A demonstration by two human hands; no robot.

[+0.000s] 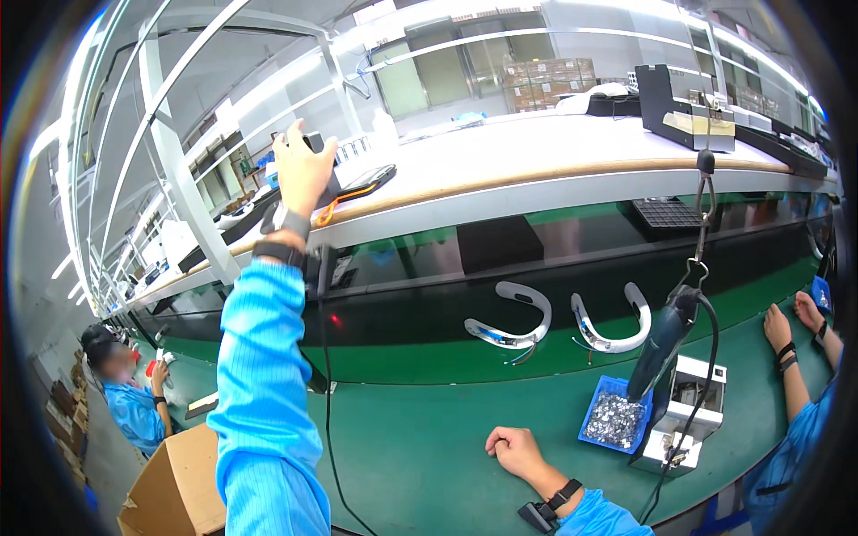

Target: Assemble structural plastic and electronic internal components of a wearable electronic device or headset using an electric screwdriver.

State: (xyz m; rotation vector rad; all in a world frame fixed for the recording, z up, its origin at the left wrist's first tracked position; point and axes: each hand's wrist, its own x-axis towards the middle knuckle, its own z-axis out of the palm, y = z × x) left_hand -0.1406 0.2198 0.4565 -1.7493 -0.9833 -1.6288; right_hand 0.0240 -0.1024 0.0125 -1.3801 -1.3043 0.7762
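My left hand (304, 170) is raised at the left end of the white shelf, thumb and fingers spread apart. A small black block (313, 141) shows between them; whether I touch it cannot be made out. Beside the wrist lies a dark phone-like device (366, 183) with an orange cord. On the green bench rests my right hand (517, 451), fingers curled in, nothing visible in them. Right of it stands a blue tray (585, 429) of small metal parts. Above the tray hangs a dark electric screwdriver (661, 344). Two white U-shaped pieces (514, 339) with thin wires lie farther back.
Next to the tray is a metal-and-white machine (697, 393). A co-worker's hands (782, 330) rest at the right edge; another person (134, 393) sits far left. A cardboard box (179, 478) stands lower left. A black cable (331, 429) hangs across the bench. The shelf edge (536, 183) runs overhead.
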